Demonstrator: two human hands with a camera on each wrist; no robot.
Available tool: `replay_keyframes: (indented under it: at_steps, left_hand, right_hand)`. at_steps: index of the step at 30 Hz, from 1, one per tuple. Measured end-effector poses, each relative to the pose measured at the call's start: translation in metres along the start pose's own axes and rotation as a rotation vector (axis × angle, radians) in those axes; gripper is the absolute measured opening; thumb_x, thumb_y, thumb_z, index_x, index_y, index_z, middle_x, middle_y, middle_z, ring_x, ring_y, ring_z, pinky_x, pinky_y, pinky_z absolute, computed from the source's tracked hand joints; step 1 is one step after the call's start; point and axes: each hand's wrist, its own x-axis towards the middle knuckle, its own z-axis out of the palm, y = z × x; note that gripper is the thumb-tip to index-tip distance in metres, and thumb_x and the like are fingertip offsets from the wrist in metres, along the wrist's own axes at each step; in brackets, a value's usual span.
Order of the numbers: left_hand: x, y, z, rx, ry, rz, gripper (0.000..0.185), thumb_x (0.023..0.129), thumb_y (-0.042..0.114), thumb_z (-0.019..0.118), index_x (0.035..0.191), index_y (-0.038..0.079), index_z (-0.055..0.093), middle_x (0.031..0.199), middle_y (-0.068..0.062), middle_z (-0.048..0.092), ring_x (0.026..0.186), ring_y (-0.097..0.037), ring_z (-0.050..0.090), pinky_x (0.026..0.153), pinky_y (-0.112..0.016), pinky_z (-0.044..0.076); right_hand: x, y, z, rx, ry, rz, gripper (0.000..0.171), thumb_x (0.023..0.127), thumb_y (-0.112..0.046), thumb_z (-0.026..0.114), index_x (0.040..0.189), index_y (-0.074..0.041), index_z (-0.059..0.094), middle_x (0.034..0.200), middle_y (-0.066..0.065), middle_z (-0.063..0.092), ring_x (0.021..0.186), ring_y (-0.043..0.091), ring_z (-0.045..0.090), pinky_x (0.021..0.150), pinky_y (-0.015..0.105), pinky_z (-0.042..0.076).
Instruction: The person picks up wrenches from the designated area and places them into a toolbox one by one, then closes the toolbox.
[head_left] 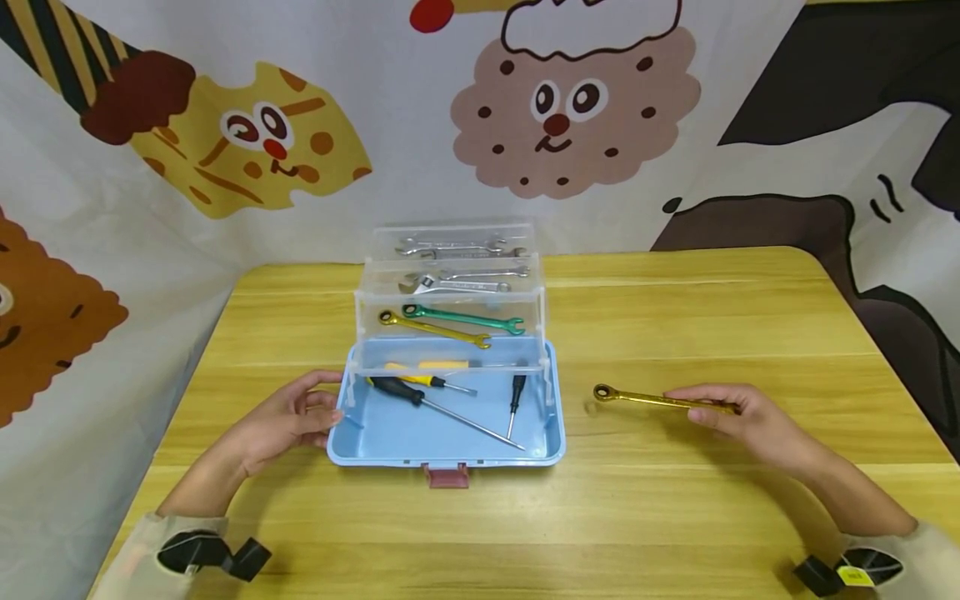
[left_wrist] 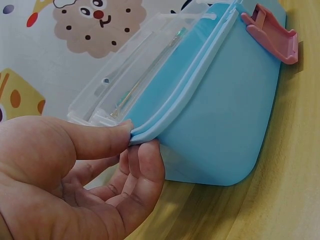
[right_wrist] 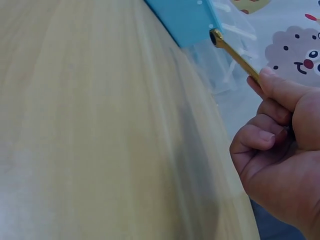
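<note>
Lying left-right, the gold ratchet wrench (head_left: 660, 400) is pinched at its right end by the right hand (head_left: 738, 421), ring end toward the blue toolbox (head_left: 450, 433); its left rim is gripped by the left hand (head_left: 281, 421).

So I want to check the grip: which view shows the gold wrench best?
The head view: the whole gold wrench shows, pinched by the right hand. The right wrist view shows only its ring end; the left wrist view shows none of it.

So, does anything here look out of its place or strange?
Only the gold wrench: the right hand holds it out over the table, apart from the toolbox where the other tools lie. Nothing looks spilled or damaged.
</note>
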Motion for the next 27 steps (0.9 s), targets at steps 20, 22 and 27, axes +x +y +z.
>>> replay_keyframes:
  at_steps: [20, 22, 27]
  left_hand:
    - [0.0, 0.001, -0.001, -0.008, -0.002, 0.0, 0.055, 0.102, 0.003, 0.061, 0.148, -0.004, 0.033, 0.104, -0.004, 0.063, 0.084, -0.017, 0.066, 0.071, -0.03, 0.058]
    - [0.001, 0.001, -0.001, -0.009, -0.001, -0.003, 0.055, 0.102, 0.004, 0.061, 0.148, -0.004, 0.033, 0.104, -0.004, 0.063, 0.084, -0.017, 0.066, 0.071, -0.03, 0.058]
    - [0.0, 0.001, -0.001, -0.003, -0.004, -0.003, 0.056, 0.102, 0.004, 0.061, 0.148, -0.006, 0.031, 0.105, -0.004, 0.063, 0.085, -0.018, 0.066, 0.071, -0.031, 0.059]
  right_hand:
    - [0.03, -0.036, -0.013, 0.096, -0.021, -0.051, 0.031, 0.104, 0.002, 0.052, 0.133, 0.002, 0.063, 0.063, 0.005, 0.027, 0.053, 0.026, 0.026, 0.046, 0.04, 0.031]
    - [0.035, -0.041, -0.013, 0.102, -0.026, -0.049, 0.031, 0.105, 0.0, 0.052, 0.133, 0.002, 0.062, 0.062, 0.005, 0.024, 0.052, 0.025, 0.024, 0.046, 0.04, 0.031]
    - [0.047, -0.051, -0.01, 0.124, -0.036, -0.068, 0.031, 0.104, 0.0, 0.053, 0.133, 0.003, 0.062, 0.064, 0.006, 0.023, 0.051, 0.025, 0.02, 0.045, 0.038, 0.028]
